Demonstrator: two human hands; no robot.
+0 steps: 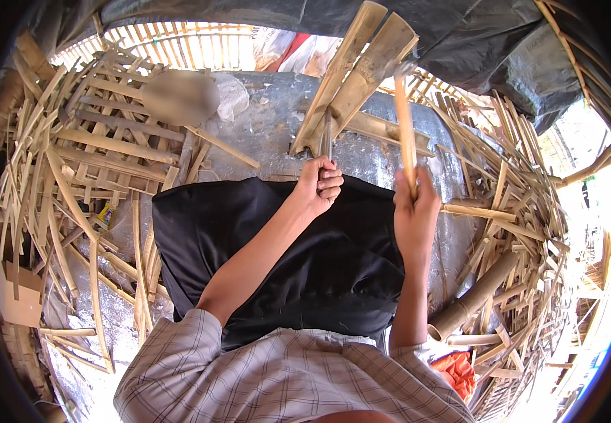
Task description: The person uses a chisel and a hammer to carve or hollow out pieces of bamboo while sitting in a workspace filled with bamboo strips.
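Observation:
My left hand (319, 185) is closed around a narrow metal blade (328, 137), which points away from me. Its far end meets a thick length of split bamboo (374, 77), which leans up in front of me with a long gap between its two halves. Whether the tip sits inside the gap I cannot tell. In my right hand (417, 215) is a hammer by its pale wooden handle (405, 130). The grey hammer head (405, 69) is raised, smeared by motion, beside the bamboo's upper right end and apart from the blade.
Black cloth (277, 247) covers my lap. Bamboo slats (122, 141) pile up at the left, and more strips (524, 247) lie at the right with a thick bamboo pole (474, 296). A cardboard box (20, 296) stands far left; orange cloth (455, 374) lies near my right side.

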